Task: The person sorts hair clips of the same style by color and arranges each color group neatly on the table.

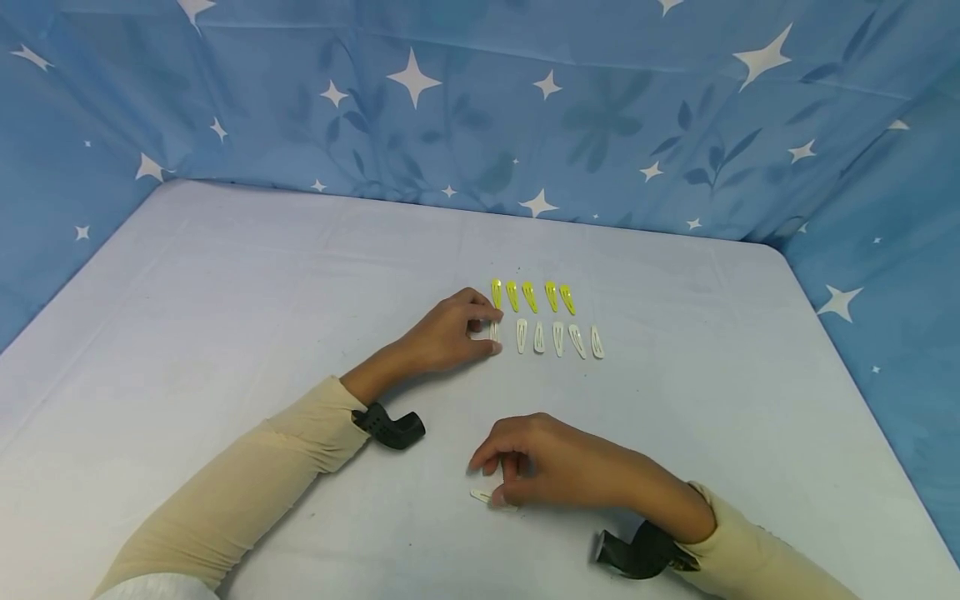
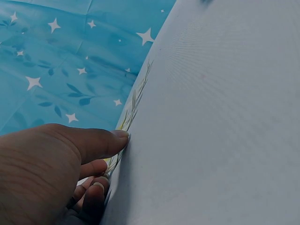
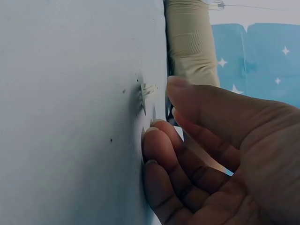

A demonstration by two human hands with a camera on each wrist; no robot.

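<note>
Near the middle of the table, my left hand (image 1: 450, 333) has its thumb and a finger at the two ends of a white snap hair clip (image 1: 493, 332), pinching it at the left end of a row of white hair clips (image 1: 558, 339). Behind them stands a row of yellow hair clips (image 1: 528, 297). Closer to me, my right hand (image 1: 570, 467) hovers over another white hair clip (image 1: 480, 496), which its thumb partly covers in the head view. In the right wrist view a gap shows between the thumb and the bent fingers, with that white clip (image 3: 146, 91) beyond them.
A white cloth covers the table (image 1: 225, 333). Blue curtains (image 1: 480, 108) with white stars hang along its back and sides. Dark wrist-camera mounts (image 1: 397, 429) stick out from both of my sleeves, low over the table.
</note>
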